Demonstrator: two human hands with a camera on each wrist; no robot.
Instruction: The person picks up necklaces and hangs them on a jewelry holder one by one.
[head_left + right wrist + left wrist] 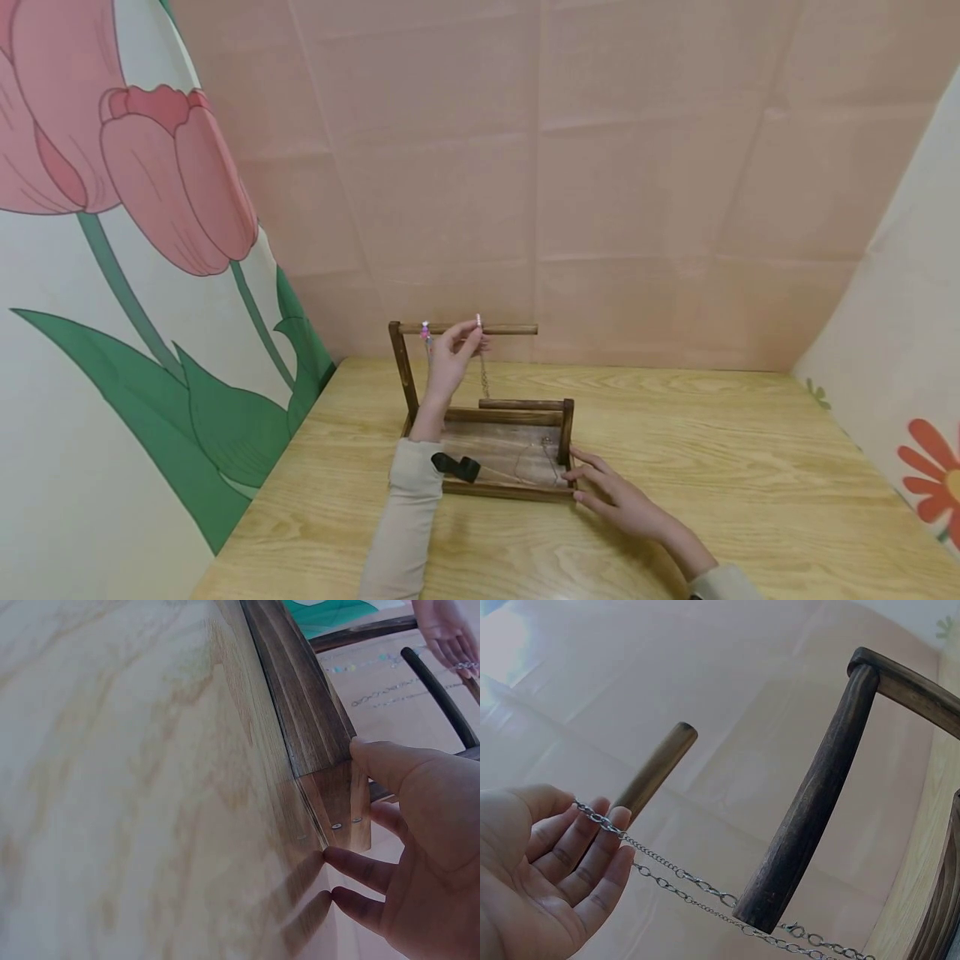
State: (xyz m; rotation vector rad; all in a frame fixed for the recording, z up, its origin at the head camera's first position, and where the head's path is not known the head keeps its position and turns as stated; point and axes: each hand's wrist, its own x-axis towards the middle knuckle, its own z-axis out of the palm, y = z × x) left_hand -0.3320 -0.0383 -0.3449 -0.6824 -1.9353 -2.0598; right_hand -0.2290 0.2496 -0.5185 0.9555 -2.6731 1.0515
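Note:
A dark wooden jewelry stand [510, 492] sits on the table, with a tray base and two horizontal bars at different heights. At the upper bar [517, 330], my left hand [452, 354] pinches a silver chain [656, 855] between thumb and fingers. The chain hangs in two strands past the free end of the lower bar [810, 802]. Beside my left hand, a colorful beaded strand [425, 331] hangs from the upper bar. My right hand [618, 500] grips the tray's near right corner [330, 802], thumb on its edge and fingers around the end.
Thin chains [546, 450] lie in the right part of the tray. A black wrist camera [457, 467] on the left sleeve overlaps the tray's left part in the head view. The light wood table [712, 450] extends to a pink backdrop [637, 208].

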